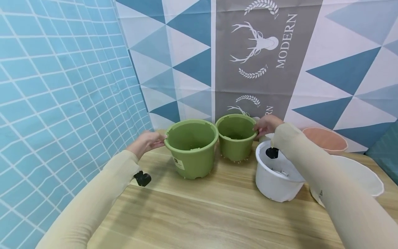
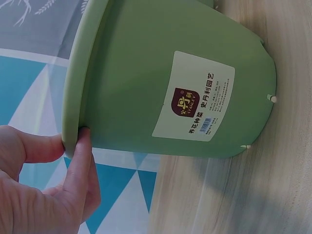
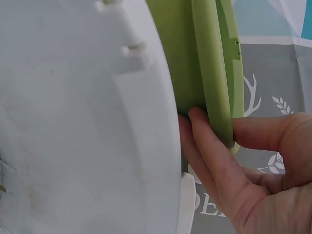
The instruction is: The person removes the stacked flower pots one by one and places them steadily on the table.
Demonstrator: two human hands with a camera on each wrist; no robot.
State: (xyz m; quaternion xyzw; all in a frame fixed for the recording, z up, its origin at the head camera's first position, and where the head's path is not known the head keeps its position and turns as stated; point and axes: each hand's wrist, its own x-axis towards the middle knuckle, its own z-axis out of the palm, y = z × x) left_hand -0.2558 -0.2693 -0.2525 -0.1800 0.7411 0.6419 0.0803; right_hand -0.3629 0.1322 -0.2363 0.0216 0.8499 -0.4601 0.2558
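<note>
A large green flowerpot [image 1: 199,160] with a white label [image 2: 195,97] on its side stands on the table at left of centre. My left hand [image 1: 148,141] pinches its rim at the left, thumb on one side and fingers under the lip in the left wrist view. Right beside it is a smaller green flowerpot [image 1: 236,148], its rim close to or touching the larger one. My right hand [image 1: 268,125] pinches that pot's right rim, with the thumb [image 3: 261,132] on one face and fingers below the lip. Both pots look upright.
A white pot [image 1: 276,186] with small pale bits inside stands under my right forearm. Farther right are a wide white pot [image 1: 357,173] and an orange-pink pot [image 1: 326,138]. A patterned cloth [image 1: 192,62] hangs behind the wooden table [image 1: 199,221]; blue tiled sheeting [image 1: 62,103] hangs at left.
</note>
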